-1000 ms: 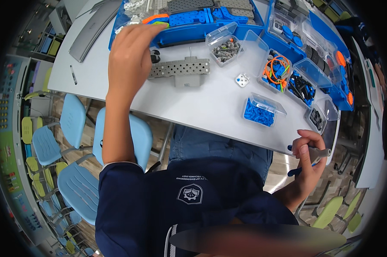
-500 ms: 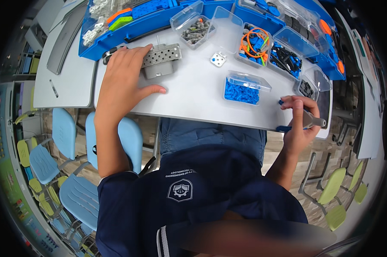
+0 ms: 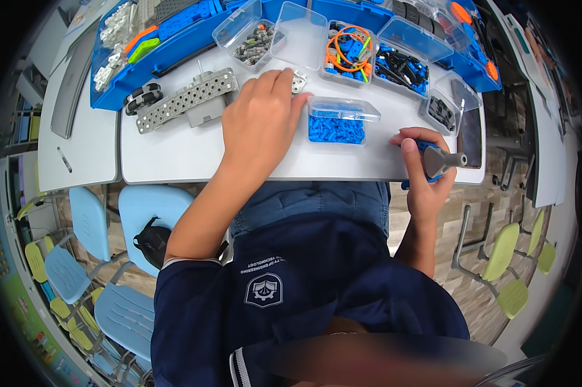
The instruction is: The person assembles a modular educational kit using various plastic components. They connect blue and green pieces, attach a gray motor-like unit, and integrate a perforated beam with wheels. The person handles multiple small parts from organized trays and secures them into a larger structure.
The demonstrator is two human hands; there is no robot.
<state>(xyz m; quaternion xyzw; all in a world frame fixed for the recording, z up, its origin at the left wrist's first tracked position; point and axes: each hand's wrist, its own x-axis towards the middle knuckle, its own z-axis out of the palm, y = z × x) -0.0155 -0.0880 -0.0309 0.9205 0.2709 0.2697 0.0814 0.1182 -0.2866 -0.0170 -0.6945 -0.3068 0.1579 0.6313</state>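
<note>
left to right: well past left hand, blue plastic tray, with white, orange, green and blue parts inside. closer, black ribbed wheel beside grey perforated beam, straight, rows of round holes, boxy grey block joined alongside. left hand palm down, fingers close together, thumb set apart; cannot tell if gripping. at its fingertips, small white plate, flat, hard-looking, holed, partly covered by fingers. beyond fingertips, clear box of grey pins, lid open. just right of left thumb, clear box of blue pins, glossy see-through lid. farther off, between hands, clear box with orange loops. beyond right hand, clear box of black and blue parts. right hand curled around grey-and-blue tool, smooth grey flared body narrowing to round tip, pointing right. right of it, dark flat rectangular slab, glossy.
</note>
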